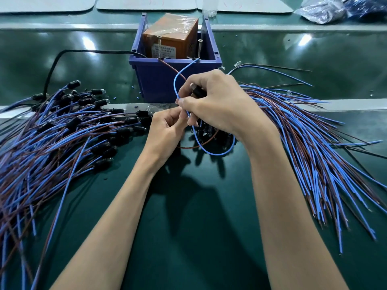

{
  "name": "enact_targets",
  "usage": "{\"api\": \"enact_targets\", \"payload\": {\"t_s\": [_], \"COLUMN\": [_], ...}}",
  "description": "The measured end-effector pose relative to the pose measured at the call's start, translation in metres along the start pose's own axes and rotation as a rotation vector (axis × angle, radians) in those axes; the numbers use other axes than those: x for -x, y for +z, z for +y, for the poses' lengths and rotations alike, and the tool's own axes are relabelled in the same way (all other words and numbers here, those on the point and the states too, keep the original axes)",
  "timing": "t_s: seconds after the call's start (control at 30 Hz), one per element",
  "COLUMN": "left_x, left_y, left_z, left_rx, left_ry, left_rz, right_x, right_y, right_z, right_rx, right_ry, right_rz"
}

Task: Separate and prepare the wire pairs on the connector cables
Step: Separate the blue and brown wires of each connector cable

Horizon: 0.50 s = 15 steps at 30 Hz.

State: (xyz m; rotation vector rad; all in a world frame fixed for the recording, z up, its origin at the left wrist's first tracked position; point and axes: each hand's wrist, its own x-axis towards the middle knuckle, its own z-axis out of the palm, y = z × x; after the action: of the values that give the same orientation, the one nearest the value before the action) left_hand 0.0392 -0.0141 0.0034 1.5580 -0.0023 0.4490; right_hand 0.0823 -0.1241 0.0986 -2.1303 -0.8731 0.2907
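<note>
Right hand (215,101) fingers grasping black connector (196,91) and pinching blue wire (175,84) at bench (199,206) centre, left hand (167,126) at 7 o'clock, fingers curled, hold unclear, cable pile (62,139) at 9 o'clock, second cable pile (303,132) at 3 o'clock

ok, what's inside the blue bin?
An orange box wrapped in clear tape, with two upright screws in front of it. Front wall of the blue bin hides the box's base and the floor.
</note>
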Motion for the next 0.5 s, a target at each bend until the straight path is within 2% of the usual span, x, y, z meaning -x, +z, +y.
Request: {"api": "enact_targets", "payload": {"t_s": [0.2,0.37,0.5], "left_x": [0.0006,0.0021,0.0022], "left_y": [0.0000,0.0009,0.0007], "left_z": [0.0012,0.0022,0.0048], "left_rx": [-0.009,-0.095,-0.079], "left_ry": [-0.003,-0.013,-0.005], "left_rz": [-0.011,0.041,0.007], "right_x": [-0.0002,-0.0010,-0.0013], "right_y": [-0.0006,-0.0021,-0.0019], "right_z": [-0.0004,0.0004,0.0018], "right_rx": [0.001,0.046,0.044], "right_ry": [-0.011,-0.039,-0.040], "right_rz": [0.001,0.018,0.016]}}
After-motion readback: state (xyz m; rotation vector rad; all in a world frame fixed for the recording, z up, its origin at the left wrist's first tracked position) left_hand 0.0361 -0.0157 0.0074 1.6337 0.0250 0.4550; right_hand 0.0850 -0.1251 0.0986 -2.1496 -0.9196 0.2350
